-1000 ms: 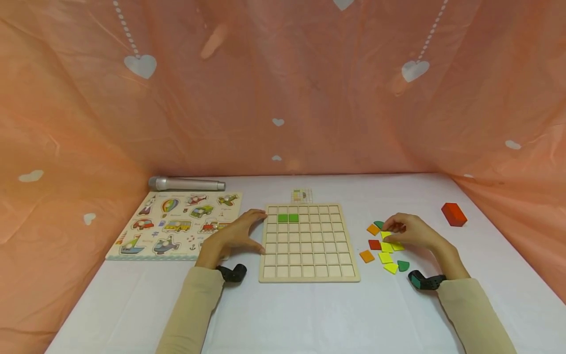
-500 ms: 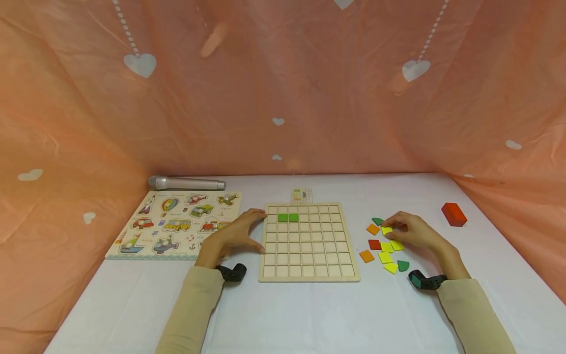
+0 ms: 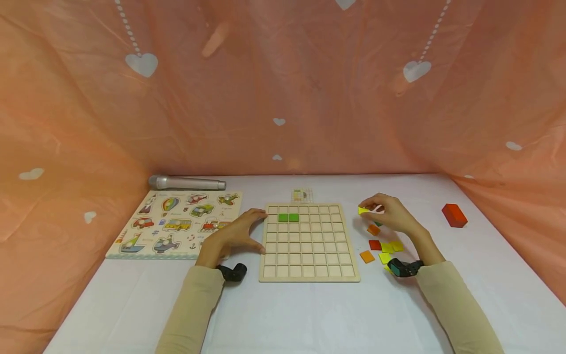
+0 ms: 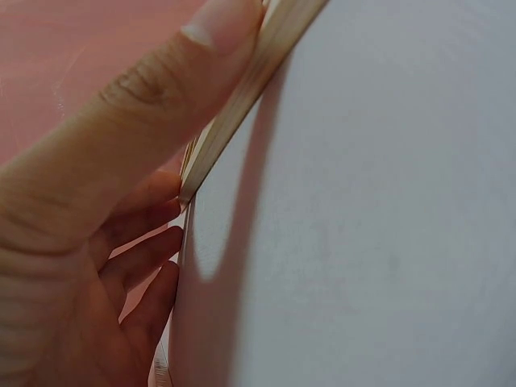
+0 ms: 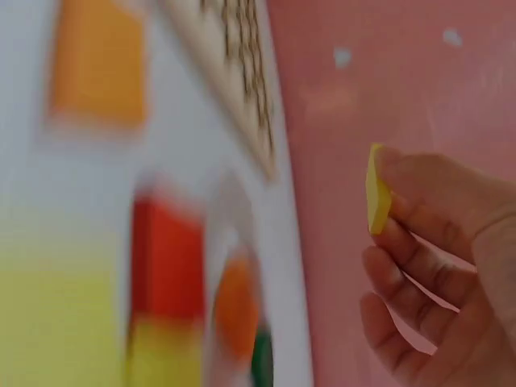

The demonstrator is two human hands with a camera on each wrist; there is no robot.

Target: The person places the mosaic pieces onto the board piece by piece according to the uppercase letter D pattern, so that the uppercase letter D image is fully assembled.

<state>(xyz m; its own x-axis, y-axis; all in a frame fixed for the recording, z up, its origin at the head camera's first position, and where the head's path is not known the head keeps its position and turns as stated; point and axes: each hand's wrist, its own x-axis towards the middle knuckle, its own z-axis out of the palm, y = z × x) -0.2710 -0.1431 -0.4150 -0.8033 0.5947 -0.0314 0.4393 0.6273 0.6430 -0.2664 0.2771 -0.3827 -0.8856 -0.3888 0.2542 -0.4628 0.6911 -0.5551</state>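
Tile (image 5: 378, 189), yellow, flat and thin, is clamped between thumb and fingertips of the bare right hand (image 3: 395, 212), raised right of the pale wooden grid board (image 3: 307, 247). Caution: the small contact area could let it rotate or drop. The bare left hand (image 3: 233, 232), thumb and fingers spread apart, touches the board's left edge; uneven pressure could shift the board. A low right wrist could drag its black wrist-mounted camera (image 3: 403, 268) through loose yellow square tiles (image 3: 385, 258) right of the board.
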